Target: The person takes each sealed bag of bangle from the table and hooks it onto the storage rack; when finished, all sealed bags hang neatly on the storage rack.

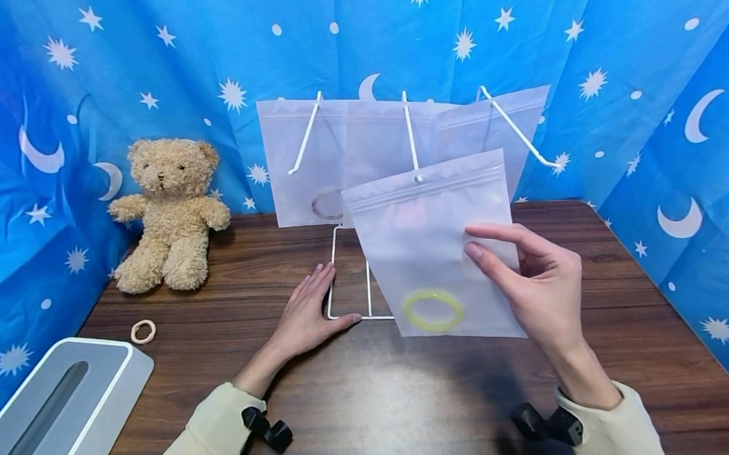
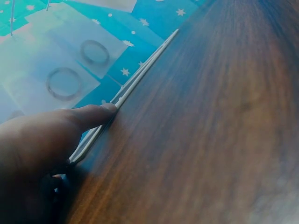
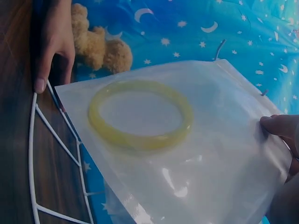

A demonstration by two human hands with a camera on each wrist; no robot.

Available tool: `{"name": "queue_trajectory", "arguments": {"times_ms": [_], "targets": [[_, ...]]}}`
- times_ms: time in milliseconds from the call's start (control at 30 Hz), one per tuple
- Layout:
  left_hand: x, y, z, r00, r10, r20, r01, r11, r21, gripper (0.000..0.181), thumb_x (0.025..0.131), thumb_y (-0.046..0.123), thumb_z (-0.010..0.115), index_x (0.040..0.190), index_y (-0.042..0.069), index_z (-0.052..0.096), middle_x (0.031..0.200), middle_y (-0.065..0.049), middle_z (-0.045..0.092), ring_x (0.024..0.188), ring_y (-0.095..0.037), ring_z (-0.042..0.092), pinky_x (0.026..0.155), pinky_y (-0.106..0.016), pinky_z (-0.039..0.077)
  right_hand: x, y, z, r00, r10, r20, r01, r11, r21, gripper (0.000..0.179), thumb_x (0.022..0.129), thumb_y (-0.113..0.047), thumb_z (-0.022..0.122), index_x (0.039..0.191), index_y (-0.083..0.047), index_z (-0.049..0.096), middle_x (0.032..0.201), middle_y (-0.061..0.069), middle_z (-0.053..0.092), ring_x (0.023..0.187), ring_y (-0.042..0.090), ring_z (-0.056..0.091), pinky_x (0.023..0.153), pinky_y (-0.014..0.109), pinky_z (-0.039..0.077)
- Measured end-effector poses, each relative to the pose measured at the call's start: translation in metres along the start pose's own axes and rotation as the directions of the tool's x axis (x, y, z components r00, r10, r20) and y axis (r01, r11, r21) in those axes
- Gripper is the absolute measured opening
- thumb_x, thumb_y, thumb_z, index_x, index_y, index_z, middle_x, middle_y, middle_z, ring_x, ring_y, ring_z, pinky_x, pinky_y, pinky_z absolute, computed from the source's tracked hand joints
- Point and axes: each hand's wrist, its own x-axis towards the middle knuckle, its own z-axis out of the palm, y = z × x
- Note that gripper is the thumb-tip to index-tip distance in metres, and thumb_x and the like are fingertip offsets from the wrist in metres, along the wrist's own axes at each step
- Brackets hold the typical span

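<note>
A frosted zip bag with a yellow bangle inside slants in front of the white wire rack. My right hand pinches this bag near its right edge, thumb on the front. At the bag's top hole shows the tip of the rack's middle hook. My left hand rests at the front left corner of the rack's base, fingers extended and thumb touching the wire. Behind, several frosted bags hang on the rack; the left bag contains a dark ring.
A teddy bear sits at the back left of the wooden table. Near the left edge lie a small wooden ring and a grey-white tissue box. A blue star-patterned curtain encloses the back and sides.
</note>
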Motion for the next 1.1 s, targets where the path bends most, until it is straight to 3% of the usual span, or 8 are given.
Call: {"name": "queue_trajectory", "arguments": {"times_ms": [100,200,333,467,600,800,867,1100], "targets": [[0.000,0.000,0.000,1.000,-0.001,-0.002,0.001,1.000,-0.001,0.100,0.081,0.064,0.068,0.152,0.004,0.032,0.158,-0.010,0.029,0.146,-0.025,0.019,0.116,-0.047,0.016,0.002,0.005,0.003,0.999,0.034,-0.010,-0.034,0.999,0.001,0.025,0.081,0.010,0.073,0.106,0.005,0.073,0.068,0.013,0.063,0.039,0.007,0.020,0.035,0.023,0.018],[0.000,0.000,0.000,1.000,0.002,-0.003,-0.002,1.000,-0.007,0.100,0.081,0.064,0.068,0.152,0.004,0.032,0.158,-0.010,0.029,0.146,-0.025,0.019,0.116,-0.047,0.016,0.007,0.011,0.009,0.996,0.088,-0.025,-0.087,0.995,0.042,0.024,0.082,0.007,0.074,0.106,0.004,0.074,0.061,0.011,0.057,0.040,0.008,0.022,0.036,0.024,0.020],[0.000,0.000,0.000,1.000,0.008,-0.004,-0.008,1.000,-0.002,0.101,0.080,0.065,0.068,0.152,0.003,0.032,0.158,-0.010,0.029,0.146,-0.024,0.019,0.116,-0.047,0.016,0.017,0.027,0.017,0.985,0.168,-0.037,-0.160,0.972,0.171,0.023,0.083,0.003,0.075,0.106,0.004,0.073,0.074,0.016,0.065,0.043,0.006,0.037,0.041,0.017,0.036],[0.000,0.000,0.000,1.000,0.006,-0.004,-0.006,1.000,0.004,0.101,0.080,0.064,0.068,0.152,0.003,0.033,0.157,-0.010,0.029,0.146,-0.024,0.019,0.116,-0.047,0.016,0.031,0.056,0.026,0.974,0.221,-0.052,-0.199,0.940,0.279,0.025,0.083,0.000,0.077,0.107,0.003,0.074,0.074,0.016,0.066,0.053,0.010,0.053,0.050,0.020,0.048],[0.000,0.000,0.000,1.000,0.007,-0.006,-0.007,1.000,0.006,0.100,0.081,0.063,0.069,0.152,0.003,0.033,0.157,-0.011,0.029,0.146,-0.025,0.019,0.116,-0.047,0.016,0.046,0.088,0.035,0.968,0.241,-0.070,-0.201,0.911,0.359,0.027,0.081,0.000,0.079,0.107,0.000,0.075,0.094,0.011,0.073,0.062,0.008,0.053,0.052,0.018,0.042],[0.000,0.001,0.000,1.000,0.008,-0.010,-0.008,1.000,0.003,0.100,0.080,0.063,0.069,0.152,0.003,0.034,0.157,-0.010,0.030,0.146,-0.024,0.019,0.116,-0.047,0.016,0.063,0.112,0.048,0.962,0.260,-0.083,-0.186,0.846,0.499,0.027,0.080,0.003,0.078,0.107,0.002,0.075,0.106,0.011,0.072,0.115,0.023,0.053,0.090,0.026,0.046],[0.000,0.001,0.000,1.000,0.007,-0.010,-0.007,1.000,0.004,0.100,0.080,0.063,0.069,0.152,0.003,0.033,0.157,-0.010,0.030,0.146,-0.024,0.019,0.116,-0.047,0.016,0.067,0.117,0.051,0.960,0.267,-0.081,-0.187,0.832,0.523,0.027,0.080,0.003,0.078,0.107,0.002,0.075,0.106,0.010,0.072,0.120,0.024,0.051,0.096,0.028,0.043],[0.000,0.000,0.000,1.000,0.004,-0.015,-0.004,1.000,0.007,0.100,0.080,0.064,0.069,0.152,0.003,0.034,0.157,-0.011,0.031,0.146,-0.024,0.020,0.116,-0.047,0.016,0.076,0.126,0.060,0.955,0.286,-0.083,-0.185,0.788,0.587,0.026,0.080,0.008,0.076,0.105,0.002,0.075,0.105,0.010,0.072,0.120,0.022,0.050,0.094,0.026,0.045]]}}
